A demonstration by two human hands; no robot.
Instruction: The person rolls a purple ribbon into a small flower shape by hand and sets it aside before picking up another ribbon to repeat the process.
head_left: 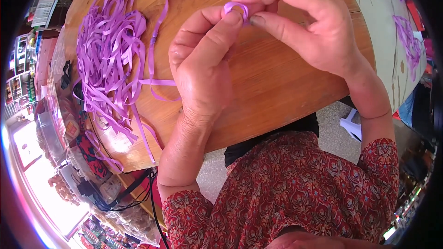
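Between my two hands, above the far part of the wooden table, is a small loop of purple ribbon (237, 6). My left hand (205, 48) pinches it between thumb and forefinger, the other fingers curled in. From the right, my right hand (304, 23) grips the ribbon's other side with thumb and forefinger tips. Where the ends of this ribbon run is hidden behind my fingers. A big tangled heap of purple ribbons (108, 55) lies on the table to the left of my left hand. One loose strip (151, 50) stretches beside the heap.
The round wooden table (277, 92) curves toward me. At the right, a pale marbled surface (374, 14) carries more purple ribbon (408, 41). Dark cables (151, 193) hang off the table's left edge near plastic bags and bins. A white plastic object (351, 124) stands low at the right.
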